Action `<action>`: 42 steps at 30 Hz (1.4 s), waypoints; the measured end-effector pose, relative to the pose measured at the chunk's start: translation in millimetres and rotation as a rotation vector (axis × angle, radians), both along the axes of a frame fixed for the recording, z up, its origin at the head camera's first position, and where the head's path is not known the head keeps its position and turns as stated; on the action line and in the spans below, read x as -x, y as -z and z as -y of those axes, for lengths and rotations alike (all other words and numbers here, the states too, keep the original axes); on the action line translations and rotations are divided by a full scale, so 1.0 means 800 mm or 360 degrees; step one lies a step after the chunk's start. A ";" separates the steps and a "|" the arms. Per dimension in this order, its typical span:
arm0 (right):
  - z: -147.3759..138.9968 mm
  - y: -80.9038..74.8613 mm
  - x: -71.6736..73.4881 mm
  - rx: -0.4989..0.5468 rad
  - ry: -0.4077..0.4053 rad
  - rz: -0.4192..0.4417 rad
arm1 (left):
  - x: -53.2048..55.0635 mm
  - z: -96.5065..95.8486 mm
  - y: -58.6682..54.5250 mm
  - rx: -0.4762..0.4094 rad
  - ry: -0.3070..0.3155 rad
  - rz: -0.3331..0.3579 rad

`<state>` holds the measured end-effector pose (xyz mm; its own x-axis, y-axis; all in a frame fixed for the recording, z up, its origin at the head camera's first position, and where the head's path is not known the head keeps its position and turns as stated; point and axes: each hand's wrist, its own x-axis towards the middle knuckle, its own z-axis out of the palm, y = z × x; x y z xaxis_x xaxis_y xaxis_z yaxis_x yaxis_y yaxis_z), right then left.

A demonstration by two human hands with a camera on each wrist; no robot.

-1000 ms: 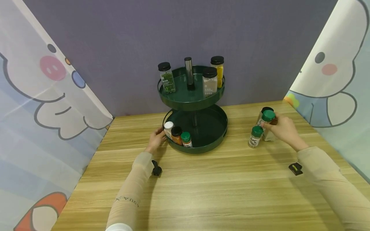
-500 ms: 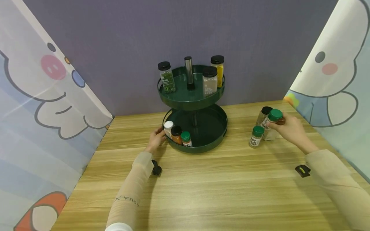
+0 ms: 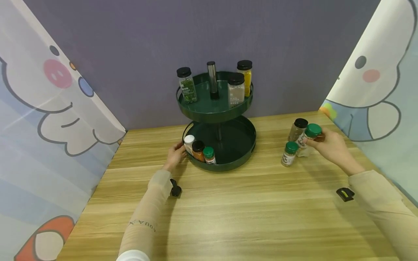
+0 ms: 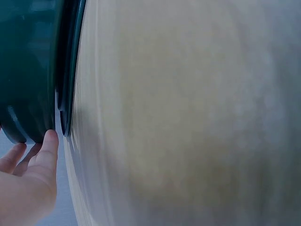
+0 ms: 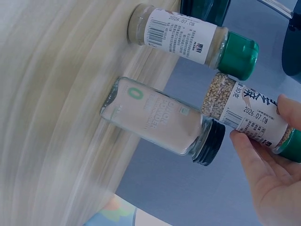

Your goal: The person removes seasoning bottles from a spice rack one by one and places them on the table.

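My right hand [image 3: 331, 146] pinches a green-lidded sesame jar [image 5: 254, 110] between thumb and fingers. That jar is off the table, its base near the black lid of a square glass jar of pale powder [image 5: 153, 115]. A smaller green-lidded spice jar [image 3: 289, 154] stands just left of it, and a black-lidded jar [image 3: 298, 129] behind. At the left, my left hand [image 3: 174, 156] touches the outer wall of the lower tier of a dark green two-tier spice rack [image 3: 228, 166]. In the left wrist view its fingertips [image 4: 51, 135] rest against that wall.
On the lower tier stand jars with white [image 3: 189, 143], black [image 3: 197, 150] and green lids [image 3: 209, 155]. The upper tier carries a green herb jar [image 3: 187, 87], a pepper jar [image 3: 236, 90] and a yellow jar [image 3: 245, 76]. Behind rises a grey-purple wall [image 3: 147, 54].
My right hand has shifted to the right with the sesame jar, away from the smaller green-lidded jar. The left hand stays at the rack's edge.
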<state>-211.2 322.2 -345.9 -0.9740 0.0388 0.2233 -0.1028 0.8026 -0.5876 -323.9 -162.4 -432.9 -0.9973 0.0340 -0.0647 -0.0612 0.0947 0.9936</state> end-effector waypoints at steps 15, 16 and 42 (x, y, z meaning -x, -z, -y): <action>-0.005 0.015 -0.007 -0.0034 0.0007 0.0111 | -0.001 -0.002 -0.001 -0.0020 -0.0017 -0.0013; -0.005 0.016 -0.007 -0.0038 0.0009 0.0121 | -0.001 -0.002 -0.001 -0.0025 -0.0017 -0.0013; -0.018 0.060 -0.006 -0.0058 -0.0085 0.0271 | 0.000 0.002 0.000 0.0027 -0.0019 0.0024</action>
<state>-206.1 336.5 -394.2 -0.9983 -0.0192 0.0552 -0.0473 0.8197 -0.5708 -323.5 -164.1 -432.7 -0.9965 0.0212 -0.0805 -0.0776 0.1109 0.9908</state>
